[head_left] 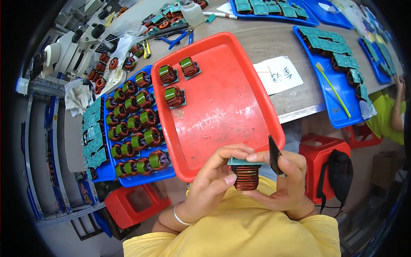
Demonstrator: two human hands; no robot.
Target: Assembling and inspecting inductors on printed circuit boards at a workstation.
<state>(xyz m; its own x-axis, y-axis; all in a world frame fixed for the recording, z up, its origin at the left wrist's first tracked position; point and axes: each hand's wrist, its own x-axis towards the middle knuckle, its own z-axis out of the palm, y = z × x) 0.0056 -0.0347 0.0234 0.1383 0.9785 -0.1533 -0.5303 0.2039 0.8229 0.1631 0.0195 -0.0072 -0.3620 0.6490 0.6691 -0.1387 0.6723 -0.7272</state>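
In front of my chest, my left hand is closed on a copper-wound toroidal coil with a green circuit board on top. Its fingertips rest on the board and its thumb presses the windings. My right hand is closed too, gripping a dark, flat, pointed tool that stands upright beside the board; its exact kind is unclear. The right fingers also reach under the coil. Beyond the hands lies a red tray, where three coils sit on boards in the far left corner.
Left of the red tray, a blue tray carries rows of coils, with green boards beside it. Pliers, a microscope and a paper sheet lie farther off. At right are another blue tray, a red stool and a person's arm.
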